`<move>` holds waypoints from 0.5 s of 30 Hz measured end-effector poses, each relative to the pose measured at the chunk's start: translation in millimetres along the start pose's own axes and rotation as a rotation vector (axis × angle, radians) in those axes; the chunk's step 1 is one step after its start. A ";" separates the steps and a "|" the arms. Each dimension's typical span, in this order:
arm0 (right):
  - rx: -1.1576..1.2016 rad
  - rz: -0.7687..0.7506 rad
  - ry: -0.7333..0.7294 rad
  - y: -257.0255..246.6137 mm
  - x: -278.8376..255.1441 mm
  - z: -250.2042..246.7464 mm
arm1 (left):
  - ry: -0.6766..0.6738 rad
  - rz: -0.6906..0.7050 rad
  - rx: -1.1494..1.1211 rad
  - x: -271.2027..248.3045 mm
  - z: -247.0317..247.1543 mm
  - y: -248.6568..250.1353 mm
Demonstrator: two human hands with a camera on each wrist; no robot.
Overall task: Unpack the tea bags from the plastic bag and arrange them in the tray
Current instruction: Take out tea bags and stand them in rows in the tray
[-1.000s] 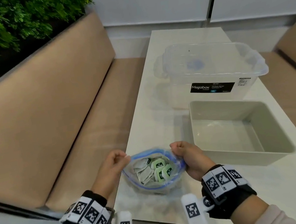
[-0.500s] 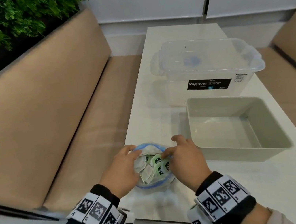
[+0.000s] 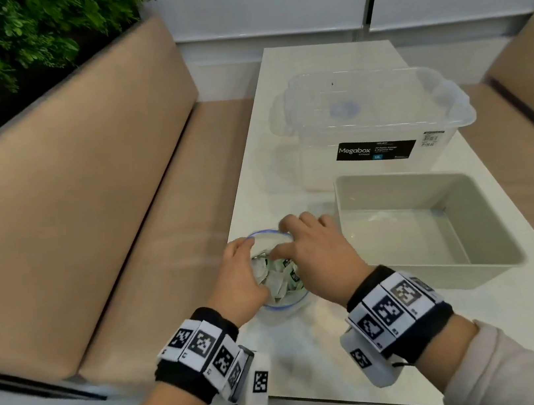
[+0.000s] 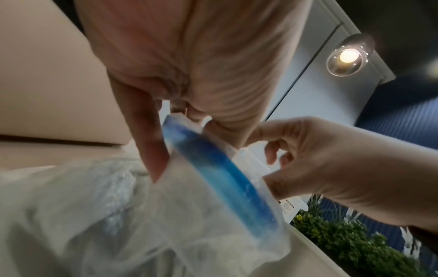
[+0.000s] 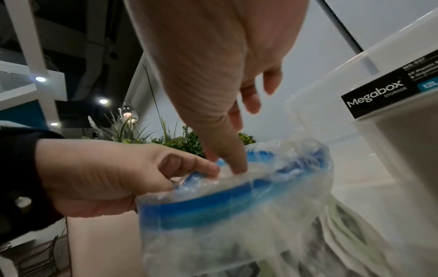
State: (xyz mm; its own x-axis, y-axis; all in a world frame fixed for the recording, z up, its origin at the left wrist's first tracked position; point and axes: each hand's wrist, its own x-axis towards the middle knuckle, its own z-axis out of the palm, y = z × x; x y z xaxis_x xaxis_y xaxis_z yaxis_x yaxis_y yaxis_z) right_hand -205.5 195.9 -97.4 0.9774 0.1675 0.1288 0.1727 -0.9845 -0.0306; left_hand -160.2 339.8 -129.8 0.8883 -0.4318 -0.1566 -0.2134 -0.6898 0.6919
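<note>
The left hand (image 3: 240, 275) pinches the blue zip rim of the plastic bag (image 3: 286, 303) on its left side, thumb on one face of the rim and fingers curled on the other, as the right wrist view shows. The right hand (image 3: 314, 250) is over the open mouth of the bag with its fingers bent downward; its thumb goes down inside the rim, but I cannot tell if the fingers already hold something. The bag stands on the white worktop (image 3: 315, 351) near the front edge, closer to the left edge, between the two hands. Inside it the tea bags (image 3: 281, 274) lie in a loose pile, pale sachets with green labels. Just beside the right hand, toward the right edge of the worktop, is the grey tray (image 3: 495, 258), a deep rectangular one, apart from the bag. Behind the tray, toward the far edge, stands a clear storage box (image 3: 322, 166) with a black "Megabox" label and a lid on it. A tan bench (image 3: 84, 195) runs along the left side of the worktop, with green plants (image 3: 9, 39) above its backrest.
</note>
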 end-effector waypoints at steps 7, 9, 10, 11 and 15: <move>-0.050 -0.185 -0.175 4.1 9.7 10.3 | 0.000 -0.019 -0.079 4.8 6.5 -1.2; -0.068 -0.146 -0.122 5.9 16.4 8.0 | -0.001 -0.017 -0.094 4.3 8.0 -0.4; -0.054 -0.127 -0.111 7.9 19.0 4.9 | 0.004 -0.014 -0.098 4.0 7.9 -0.7; -0.020 -0.097 -0.120 11.4 22.0 2.0 | 0.014 -0.011 -0.105 3.5 7.1 -0.7; 0.178 0.008 -0.154 27.4 27.9 -13.8 | 0.018 -0.020 -0.207 0.8 -4.6 2.3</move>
State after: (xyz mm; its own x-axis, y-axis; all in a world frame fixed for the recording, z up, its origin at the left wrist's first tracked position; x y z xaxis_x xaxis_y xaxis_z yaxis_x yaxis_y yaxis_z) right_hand -175.2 173.0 -81.0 0.9835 0.1793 -0.0240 0.1706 -0.9633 -0.2072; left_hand -158.2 340.5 -125.1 0.8993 -0.4069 -0.1604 -0.1090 -0.5635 0.8189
